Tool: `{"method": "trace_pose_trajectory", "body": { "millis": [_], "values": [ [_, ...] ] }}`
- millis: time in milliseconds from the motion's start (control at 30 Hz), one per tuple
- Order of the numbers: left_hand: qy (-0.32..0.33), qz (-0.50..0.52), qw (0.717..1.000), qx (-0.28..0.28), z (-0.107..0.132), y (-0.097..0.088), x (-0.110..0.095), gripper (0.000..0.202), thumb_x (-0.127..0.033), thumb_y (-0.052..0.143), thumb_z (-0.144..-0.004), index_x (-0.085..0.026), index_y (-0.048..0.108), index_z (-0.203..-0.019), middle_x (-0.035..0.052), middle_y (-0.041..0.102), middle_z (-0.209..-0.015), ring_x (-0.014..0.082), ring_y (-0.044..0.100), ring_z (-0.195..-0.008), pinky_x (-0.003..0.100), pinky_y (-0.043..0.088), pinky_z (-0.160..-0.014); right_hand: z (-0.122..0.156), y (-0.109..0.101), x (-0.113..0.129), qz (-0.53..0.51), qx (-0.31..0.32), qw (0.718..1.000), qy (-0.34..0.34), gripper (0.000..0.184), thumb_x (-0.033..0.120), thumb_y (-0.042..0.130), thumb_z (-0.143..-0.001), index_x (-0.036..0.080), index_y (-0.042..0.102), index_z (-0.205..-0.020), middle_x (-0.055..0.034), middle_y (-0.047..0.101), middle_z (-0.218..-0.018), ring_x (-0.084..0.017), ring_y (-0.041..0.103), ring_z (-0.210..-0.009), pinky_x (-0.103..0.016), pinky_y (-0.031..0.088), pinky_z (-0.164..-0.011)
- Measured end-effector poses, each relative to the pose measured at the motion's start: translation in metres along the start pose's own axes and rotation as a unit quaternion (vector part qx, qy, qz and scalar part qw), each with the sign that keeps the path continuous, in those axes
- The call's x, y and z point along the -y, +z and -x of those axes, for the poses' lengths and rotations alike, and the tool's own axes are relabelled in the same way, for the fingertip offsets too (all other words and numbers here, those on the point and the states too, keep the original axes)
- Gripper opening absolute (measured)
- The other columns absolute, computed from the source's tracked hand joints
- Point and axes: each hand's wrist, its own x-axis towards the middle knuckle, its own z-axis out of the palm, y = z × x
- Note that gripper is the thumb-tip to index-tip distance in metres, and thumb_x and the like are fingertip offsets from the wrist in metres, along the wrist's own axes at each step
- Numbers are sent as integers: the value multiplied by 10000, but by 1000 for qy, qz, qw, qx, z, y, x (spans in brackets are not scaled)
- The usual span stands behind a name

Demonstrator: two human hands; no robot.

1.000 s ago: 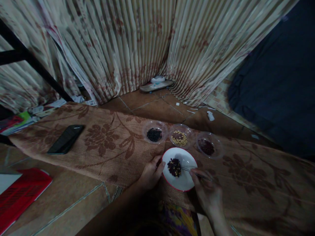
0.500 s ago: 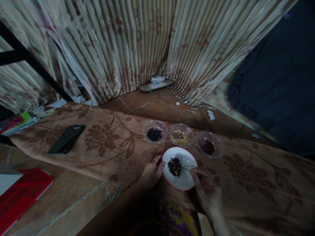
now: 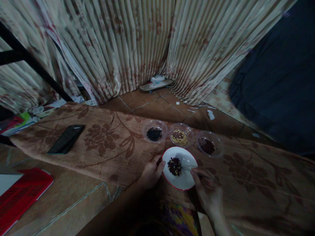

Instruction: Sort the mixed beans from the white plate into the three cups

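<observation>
A white plate [image 3: 188, 160] with a red rim lies on a brown flowered cloth [image 3: 105, 144] and carries a small heap of mixed dark beans [image 3: 174, 166]. My left hand [image 3: 150, 173] grips the plate's left edge, thumb on the rim. My right hand [image 3: 208, 191] pinches thin metal tweezers [image 3: 189, 169] whose tips reach the heap. Behind the plate stand three clear cups: one with black beans [image 3: 154, 134], one with pale yellow beans [image 3: 179, 137], one with dark red beans [image 3: 208, 146].
A black phone [image 3: 66, 139] lies on the cloth at the left. A red book [image 3: 21, 193] sits on the tiled floor at lower left. Striped curtains [image 3: 137, 42] hang behind, a sandal [image 3: 156, 83] below them. A dark blue fabric mass [image 3: 278, 82] fills the right.
Almost nothing differs; the tweezers' tips stay at the bean heap and both hands keep their places, with only a slight camera shift.
</observation>
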Motion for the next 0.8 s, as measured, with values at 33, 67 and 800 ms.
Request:
{"method": "trace_pose_trajectory", "body": {
  "millis": [33, 67, 800],
  "values": [
    [-1, 1, 1000, 1, 0, 0, 0, 371, -365, 417, -918, -174, 532, -1213, 65, 689, -1022, 183, 639, -847, 268, 478, -762, 0, 0, 0, -2, 1, 1000, 1, 228, 420, 605, -792, 207, 685, -779, -65, 691, -876, -213, 608, -880, -362, 453, -808],
    [-2, 2, 1000, 1, 0, 0, -1, 372, -365, 418, -917, -174, 531, -1215, 67, 689, -1028, 184, 640, -851, 268, 479, -764, 0, 0, 0, -1, 1, 1000, 0, 228, 421, 604, -792, 208, 684, -780, -65, 690, -874, -215, 607, -885, -363, 453, -810],
    [-2, 7, 1000, -2, 0, 0, -1, 360, -359, 426, -911, -176, 545, -1197, 62, 692, -978, 189, 636, -849, 271, 478, -749, 3, -2, 1, -8, -15, 1000, 2, 223, 406, 613, -787, 198, 688, -765, -79, 695, -864, -237, 605, -891, -398, 449, -817]
  ]
}}
